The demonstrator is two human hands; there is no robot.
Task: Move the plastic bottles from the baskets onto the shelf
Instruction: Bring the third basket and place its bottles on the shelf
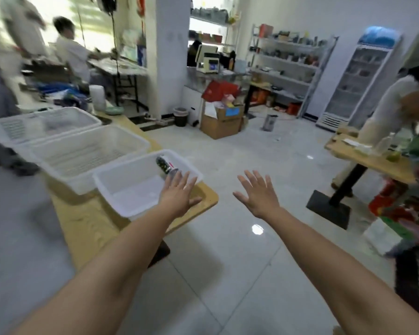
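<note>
Bottle (166, 164) just beyond L fingers (179, 181)

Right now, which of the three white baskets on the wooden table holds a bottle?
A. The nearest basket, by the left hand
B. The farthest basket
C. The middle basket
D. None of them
A. A single bottle lies on its side at the far end of the nearest basket, just beyond the open left hand; the middle basket looks empty, and the farthest basket is too blurred to show any bottle.
</note>
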